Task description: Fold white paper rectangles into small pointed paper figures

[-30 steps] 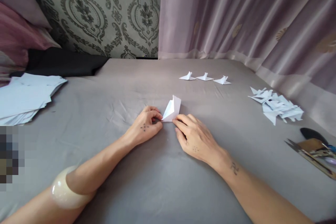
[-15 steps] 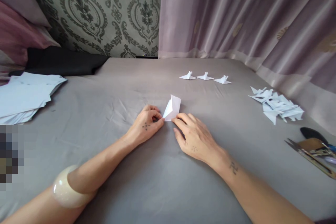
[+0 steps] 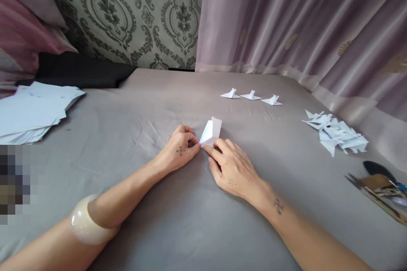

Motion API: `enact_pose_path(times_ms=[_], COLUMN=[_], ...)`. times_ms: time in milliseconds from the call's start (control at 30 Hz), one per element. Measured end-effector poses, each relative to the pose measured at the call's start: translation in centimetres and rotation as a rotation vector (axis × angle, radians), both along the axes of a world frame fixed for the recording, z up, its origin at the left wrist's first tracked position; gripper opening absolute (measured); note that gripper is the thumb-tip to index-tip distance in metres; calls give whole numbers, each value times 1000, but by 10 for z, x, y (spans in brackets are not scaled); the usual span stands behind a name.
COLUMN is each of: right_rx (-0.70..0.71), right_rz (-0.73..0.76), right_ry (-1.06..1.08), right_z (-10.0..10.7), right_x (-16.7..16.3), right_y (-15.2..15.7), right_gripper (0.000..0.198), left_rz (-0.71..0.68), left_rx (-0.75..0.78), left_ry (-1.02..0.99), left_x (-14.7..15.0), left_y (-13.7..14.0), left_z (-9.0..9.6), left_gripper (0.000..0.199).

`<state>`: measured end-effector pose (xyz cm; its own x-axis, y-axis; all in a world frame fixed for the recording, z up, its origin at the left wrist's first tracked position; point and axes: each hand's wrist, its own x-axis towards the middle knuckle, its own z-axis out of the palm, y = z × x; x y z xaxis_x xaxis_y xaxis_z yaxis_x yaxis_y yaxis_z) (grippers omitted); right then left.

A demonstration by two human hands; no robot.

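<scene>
A small folded piece of white paper point(image 3: 212, 131) stands partly raised on the grey cloth-covered surface point(image 3: 178, 216), between my hands. My left hand point(image 3: 182, 146) pinches its lower left corner between thumb and fingertips. Across the paper's near edge lie the fingers of my right hand point(image 3: 230, 163), the index fingertip pressing close to my left thumb. The right thumb rests on the cloth, apart from the fingers. The underside of the paper is hidden.
Three folded paper figures point(image 3: 251, 95) stand in a row farther back. A heap of similar figures point(image 3: 338, 131) lies at the right, with scissors point(image 3: 359, 184) and other tools nearer me. Stacked white sheets point(image 3: 34, 110) and a black cloth point(image 3: 82, 72) are at the left.
My right index finger has slid left along the paper's near edge towards my left thumb. The left hand keeps its pinch on the corner. The view has shifted slightly.
</scene>
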<state>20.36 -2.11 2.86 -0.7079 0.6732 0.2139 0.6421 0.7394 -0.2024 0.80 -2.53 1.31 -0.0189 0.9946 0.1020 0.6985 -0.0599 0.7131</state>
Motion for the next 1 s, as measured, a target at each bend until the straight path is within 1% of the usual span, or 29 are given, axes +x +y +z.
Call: enact_pose_path(times_ms=[67,167,333,400,700,900,1000], right_rx=[4,-4,-16,-25,-70,-140,-149], right_rz=[-9,-23,3,6,29,42,38], right_ry=[-16,-37,-84,-96,-123,-13,69], right_z=[0,2,6,7,12,10,7], right_x=[-2,-4,-6,-7,-10,2,7], right_y=[-1,-2,-2,-1,-3,-3,-1], right_gripper=[35,35,38,39,43,40,35], left_rz=[12,54,232,275,204,157,115], left_rx=[-28,-75,-168,-189,-164,-109,-91], left_ry=[-16,-92,-334,-410,-387,-315,-252], left_x=[0,-3,-8,-8,-12,-16,-17], left_y=[1,4,8,9,9,9,8], left_z=[1,5,8,7,4,-5,-5], left_gripper=[18,15,19,20,21,23,22])
